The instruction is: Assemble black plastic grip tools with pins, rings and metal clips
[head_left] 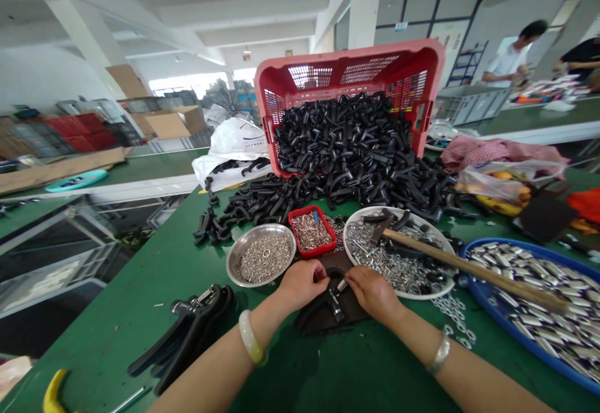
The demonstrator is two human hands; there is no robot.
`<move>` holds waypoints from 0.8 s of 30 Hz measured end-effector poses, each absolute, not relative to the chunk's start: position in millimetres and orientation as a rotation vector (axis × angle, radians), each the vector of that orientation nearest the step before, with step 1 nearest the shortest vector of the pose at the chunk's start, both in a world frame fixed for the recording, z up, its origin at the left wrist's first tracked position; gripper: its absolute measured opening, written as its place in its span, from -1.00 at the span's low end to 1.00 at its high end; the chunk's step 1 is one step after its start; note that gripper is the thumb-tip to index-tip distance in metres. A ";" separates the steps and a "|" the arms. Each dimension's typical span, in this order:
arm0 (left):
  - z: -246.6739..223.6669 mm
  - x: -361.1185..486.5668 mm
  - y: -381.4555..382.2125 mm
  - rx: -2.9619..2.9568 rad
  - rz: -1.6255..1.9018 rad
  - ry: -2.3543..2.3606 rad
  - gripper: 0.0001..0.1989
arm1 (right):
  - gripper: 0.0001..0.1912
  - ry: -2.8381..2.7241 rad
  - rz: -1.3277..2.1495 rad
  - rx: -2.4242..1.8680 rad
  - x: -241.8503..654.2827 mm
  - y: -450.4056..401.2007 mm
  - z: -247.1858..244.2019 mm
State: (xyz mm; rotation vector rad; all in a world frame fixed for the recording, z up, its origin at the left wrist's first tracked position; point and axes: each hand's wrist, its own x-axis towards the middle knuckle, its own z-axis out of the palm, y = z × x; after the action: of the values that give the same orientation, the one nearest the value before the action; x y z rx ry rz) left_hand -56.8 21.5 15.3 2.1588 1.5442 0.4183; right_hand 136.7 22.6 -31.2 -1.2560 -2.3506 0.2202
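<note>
A black curved handle-like part (334, 308) with a metal coil spring (340, 287) lies on a dark flat block (312, 320) between my hands. My left hand (304, 285) is at the part's left side, its thumb and fingers pinched together; what is between them is hidden. From the right, my right hand (375, 291) pinches the outer end of the spring. Left of my left arm lie black handled tools with springs (199, 319). Just beyond my hands are a metal bowl of small metal pins (265, 257) and a red tray of rivet-like pieces (312, 232).
A red crate (351, 57) spills black parts (344, 144) over the green table (187, 263). On the right, a hammer (469, 263) lies across a white tray of hardware (398, 294), towards a blue tray of metal sleeves (539, 294). People (509, 60) stand farther back.
</note>
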 end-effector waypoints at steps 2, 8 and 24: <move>16.5 -57.2 20.9 2.169 0.398 1.522 -0.81 | -0.74 -2.343 0.222 -1.255 136.9 22.6 -31.3; 19.7 -51.4 18.1 2.355 0.236 1.595 -0.83 | -0.73 -2.347 0.193 -1.244 137.0 23.0 -31.7; -13.0 -52.4 -38.8 2.485 0.466 1.726 -0.29 | -0.71 -2.534 -0.028 -1.149 146.6 8.4 -20.0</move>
State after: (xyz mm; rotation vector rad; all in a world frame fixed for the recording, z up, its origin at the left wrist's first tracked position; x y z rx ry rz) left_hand -52.4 -38.8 -13.0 2.4853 1.7255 0.4656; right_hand 146.6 8.4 -20.0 -1.1486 -2.5341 -0.0285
